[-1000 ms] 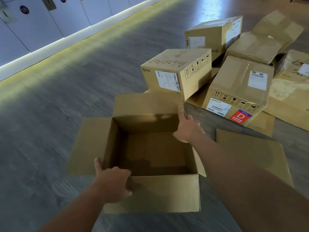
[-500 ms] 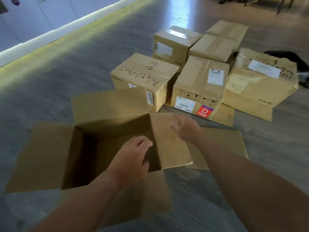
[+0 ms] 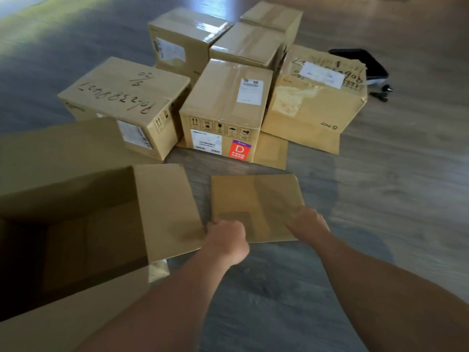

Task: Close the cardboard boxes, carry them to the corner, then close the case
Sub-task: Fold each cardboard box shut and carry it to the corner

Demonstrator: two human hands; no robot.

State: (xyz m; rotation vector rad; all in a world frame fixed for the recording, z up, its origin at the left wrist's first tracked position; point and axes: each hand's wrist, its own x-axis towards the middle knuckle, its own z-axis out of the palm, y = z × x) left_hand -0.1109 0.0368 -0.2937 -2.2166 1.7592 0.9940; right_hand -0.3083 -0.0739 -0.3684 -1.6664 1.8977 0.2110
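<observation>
An open cardboard box (image 3: 76,189) fills the left of the view, its flaps spread and its right flap (image 3: 165,212) lying outward. To its right a flat cardboard sheet (image 3: 253,196) lies on the floor. My left hand (image 3: 225,241) grips the sheet's near left corner with curled fingers. My right hand (image 3: 307,224) holds the sheet's near right edge; its fingers are blurred. Several closed, taped boxes (image 3: 223,107) stand clustered beyond. A black case (image 3: 363,60) lies on the floor at the far right.
A box with handwritten numbers (image 3: 121,95) stands against the open box's far flap. A large dented box (image 3: 312,105) sits right of the cluster. Small dark parts (image 3: 380,94) lie beside the case. Bare wood floor (image 3: 393,199) stretches to the right.
Both hands left the open box and moved right onto the flat cardboard sheet. The left hand crossed over the box's right flap. The view swung right and down.
</observation>
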